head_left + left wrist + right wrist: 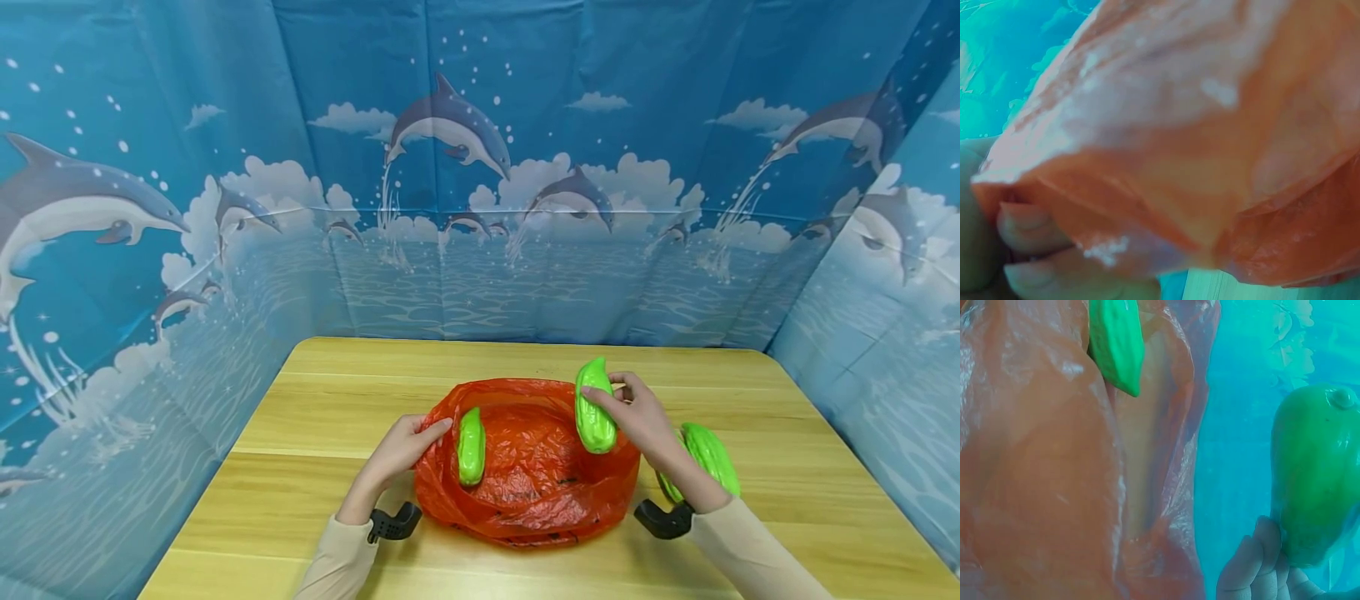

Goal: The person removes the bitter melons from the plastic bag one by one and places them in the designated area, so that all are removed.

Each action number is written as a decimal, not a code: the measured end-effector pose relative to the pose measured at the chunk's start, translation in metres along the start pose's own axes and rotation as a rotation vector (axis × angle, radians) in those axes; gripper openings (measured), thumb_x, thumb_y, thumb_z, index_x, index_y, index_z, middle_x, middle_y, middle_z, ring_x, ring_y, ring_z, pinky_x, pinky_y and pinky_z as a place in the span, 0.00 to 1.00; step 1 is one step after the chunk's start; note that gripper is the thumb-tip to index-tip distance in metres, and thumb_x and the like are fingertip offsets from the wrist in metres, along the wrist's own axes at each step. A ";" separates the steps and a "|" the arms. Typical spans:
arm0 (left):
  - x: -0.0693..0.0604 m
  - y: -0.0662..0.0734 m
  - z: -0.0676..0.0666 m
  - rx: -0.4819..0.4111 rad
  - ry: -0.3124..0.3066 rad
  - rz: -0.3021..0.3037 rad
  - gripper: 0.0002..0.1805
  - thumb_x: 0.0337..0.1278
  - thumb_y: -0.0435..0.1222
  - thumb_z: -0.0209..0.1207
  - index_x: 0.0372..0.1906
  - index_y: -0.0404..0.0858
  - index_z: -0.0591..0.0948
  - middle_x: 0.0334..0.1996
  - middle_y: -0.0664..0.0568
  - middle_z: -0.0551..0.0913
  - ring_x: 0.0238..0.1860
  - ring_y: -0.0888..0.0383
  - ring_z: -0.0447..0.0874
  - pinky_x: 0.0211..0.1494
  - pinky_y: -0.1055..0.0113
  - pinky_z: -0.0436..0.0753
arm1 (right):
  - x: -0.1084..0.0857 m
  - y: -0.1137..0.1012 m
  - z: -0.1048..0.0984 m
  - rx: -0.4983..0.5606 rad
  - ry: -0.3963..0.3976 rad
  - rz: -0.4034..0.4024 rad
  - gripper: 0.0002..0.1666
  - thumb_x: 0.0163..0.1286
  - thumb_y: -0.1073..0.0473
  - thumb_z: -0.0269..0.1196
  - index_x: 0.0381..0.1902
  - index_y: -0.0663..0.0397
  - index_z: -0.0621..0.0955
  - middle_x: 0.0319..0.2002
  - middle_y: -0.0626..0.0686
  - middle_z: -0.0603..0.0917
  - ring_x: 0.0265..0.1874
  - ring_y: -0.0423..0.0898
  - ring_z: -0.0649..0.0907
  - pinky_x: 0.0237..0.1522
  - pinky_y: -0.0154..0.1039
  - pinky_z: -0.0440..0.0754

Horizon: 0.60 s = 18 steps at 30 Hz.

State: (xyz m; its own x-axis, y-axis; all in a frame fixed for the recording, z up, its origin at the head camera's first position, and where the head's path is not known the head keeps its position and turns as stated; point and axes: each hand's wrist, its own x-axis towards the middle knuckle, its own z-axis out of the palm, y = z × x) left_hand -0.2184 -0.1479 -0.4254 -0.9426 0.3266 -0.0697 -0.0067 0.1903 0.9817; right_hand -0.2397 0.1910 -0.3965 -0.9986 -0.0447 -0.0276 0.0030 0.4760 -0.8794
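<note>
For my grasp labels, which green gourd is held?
The green gourd in the right hand; another gourd sits inside the red plastic bag, a third gourd shows partly behind the right forearm.

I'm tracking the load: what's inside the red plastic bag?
One green vegetable lies inside the bag, by the left hand. The right hand holds a second vegetable near the rim. Anything under the folds cannot be seen.
</note>
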 end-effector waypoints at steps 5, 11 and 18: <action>0.000 -0.001 -0.001 -0.005 -0.004 0.001 0.20 0.70 0.40 0.51 0.34 0.22 0.76 0.26 0.33 0.80 0.24 0.51 0.82 0.27 0.66 0.80 | -0.001 0.000 -0.005 -0.004 0.008 -0.003 0.45 0.64 0.35 0.60 0.65 0.62 0.63 0.40 0.59 0.70 0.30 0.49 0.71 0.30 0.45 0.73; 0.001 -0.001 -0.001 -0.004 -0.004 0.000 0.21 0.70 0.40 0.51 0.31 0.23 0.75 0.24 0.35 0.80 0.22 0.56 0.80 0.26 0.67 0.79 | 0.000 0.003 -0.010 0.006 0.019 -0.006 0.46 0.65 0.35 0.59 0.66 0.62 0.62 0.41 0.59 0.70 0.33 0.50 0.71 0.33 0.45 0.73; 0.000 -0.001 -0.001 -0.018 -0.011 0.000 0.20 0.71 0.39 0.51 0.31 0.22 0.74 0.23 0.37 0.79 0.20 0.57 0.79 0.26 0.68 0.79 | 0.001 0.008 -0.014 0.007 0.033 -0.018 0.44 0.65 0.35 0.58 0.64 0.62 0.63 0.40 0.60 0.70 0.34 0.52 0.72 0.33 0.42 0.73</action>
State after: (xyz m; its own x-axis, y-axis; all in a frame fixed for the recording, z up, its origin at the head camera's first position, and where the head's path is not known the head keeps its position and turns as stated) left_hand -0.2188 -0.1493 -0.4261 -0.9387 0.3373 -0.0716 -0.0129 0.1732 0.9848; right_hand -0.2411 0.2071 -0.3966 -0.9997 -0.0240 0.0036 -0.0144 0.4695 -0.8828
